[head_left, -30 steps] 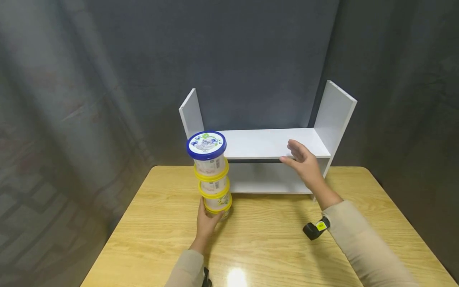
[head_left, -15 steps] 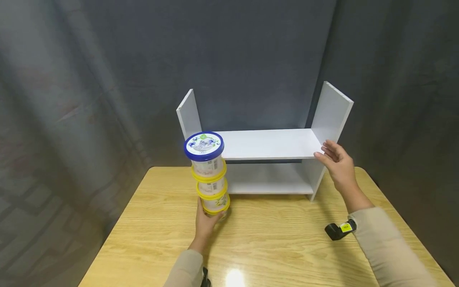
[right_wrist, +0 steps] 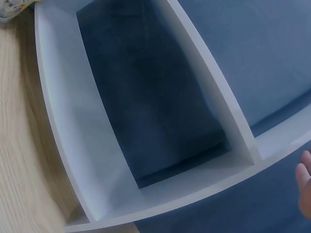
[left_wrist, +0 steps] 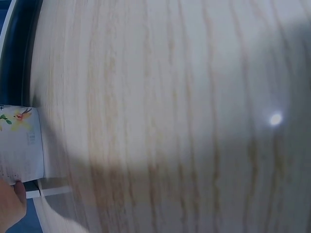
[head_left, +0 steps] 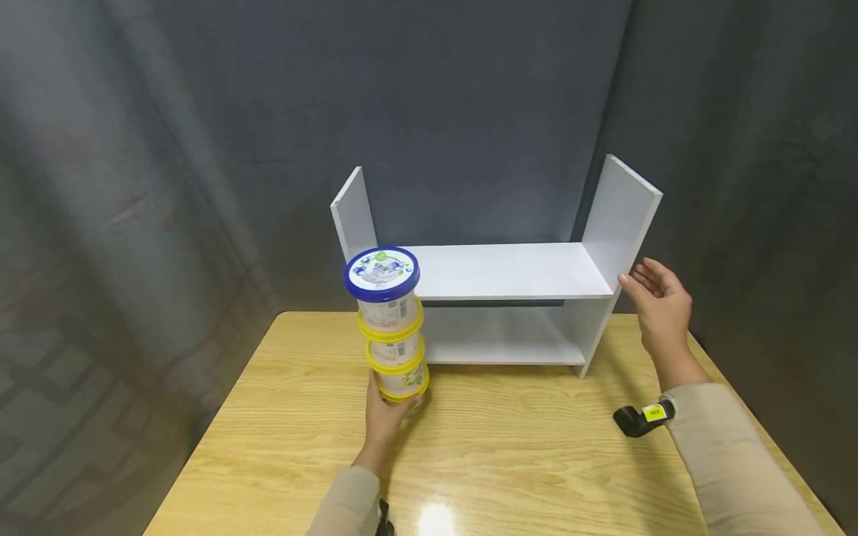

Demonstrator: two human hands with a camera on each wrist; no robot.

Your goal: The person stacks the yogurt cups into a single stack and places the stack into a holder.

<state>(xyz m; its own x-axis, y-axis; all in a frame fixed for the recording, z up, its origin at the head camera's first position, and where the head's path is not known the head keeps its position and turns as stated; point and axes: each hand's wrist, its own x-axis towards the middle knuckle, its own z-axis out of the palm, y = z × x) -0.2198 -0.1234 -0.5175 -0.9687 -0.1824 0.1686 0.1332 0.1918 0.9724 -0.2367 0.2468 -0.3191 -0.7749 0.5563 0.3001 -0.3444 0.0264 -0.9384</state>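
A stack of several round plastic tubs (head_left: 389,316) stands upright on the table at the left front of a white shelf (head_left: 503,272). A blue lid (head_left: 382,274) tops it; the lids below are yellow. My left hand (head_left: 385,420) grips the stack low down, fingers and thumb around its bottom part, which is mostly hidden. In the left wrist view, a white printed tub (left_wrist: 19,145) shows above the thumb. My right hand (head_left: 663,305) holds nothing, fingers loosely bent, beside the shelf's right side panel (head_left: 620,219). In the right wrist view its fingertips (right_wrist: 303,174) lie just outside that panel.
The shelf has two levels between upright side panels and stands near the back of the wooden table (head_left: 509,447). Dark grey curtains (head_left: 469,112) hang behind and on both sides. A black wrist camera (head_left: 643,418) sits on the right wrist.
My right hand has moved right, from in front of the shelf's upper level to outside its right panel. The left hand and the tub stack stay nearly where they were.
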